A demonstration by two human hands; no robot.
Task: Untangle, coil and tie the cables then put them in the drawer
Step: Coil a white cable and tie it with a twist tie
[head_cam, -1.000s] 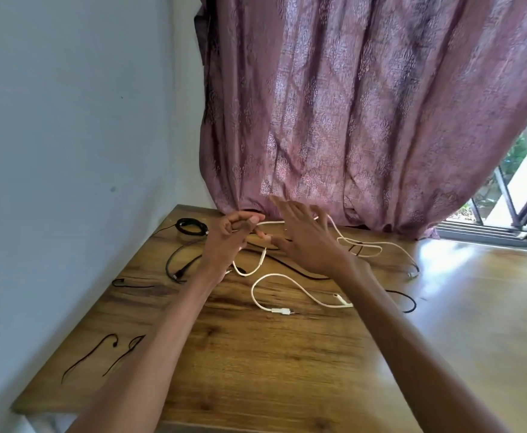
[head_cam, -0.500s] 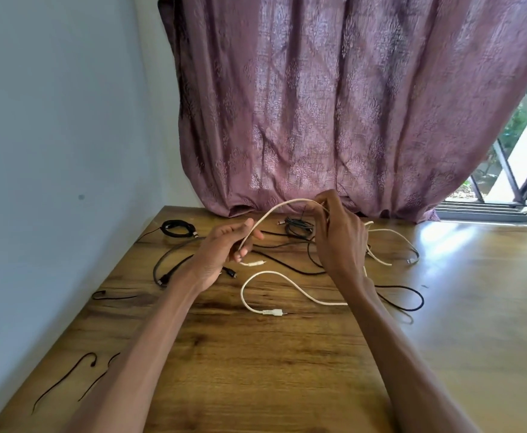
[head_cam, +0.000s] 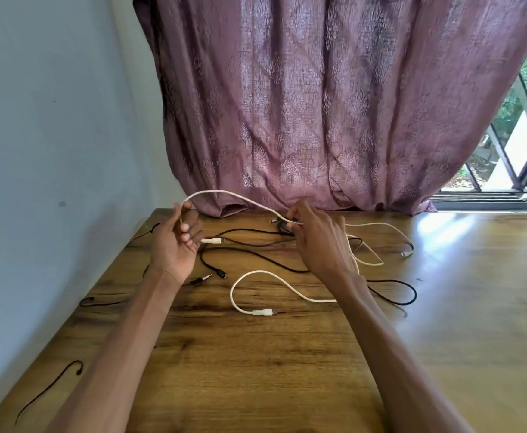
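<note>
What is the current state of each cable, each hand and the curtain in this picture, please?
White cable: lifted in an arc between both hands, the rest trailing on the table.
Left hand: gripping the white cable near one plug.
Right hand: pinching the white cable.
Second white cable: lying loose, uncoiled.
Black cables: loose, uncoiled, crossing each other.
Curtain: drawn, hanging to the table.

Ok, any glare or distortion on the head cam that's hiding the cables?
Head view: window glare on the table washes out its far right, near one white plug; wide-angle bending curves the wall and table edge; white cable between left hand and right hand stays sharp.
</note>
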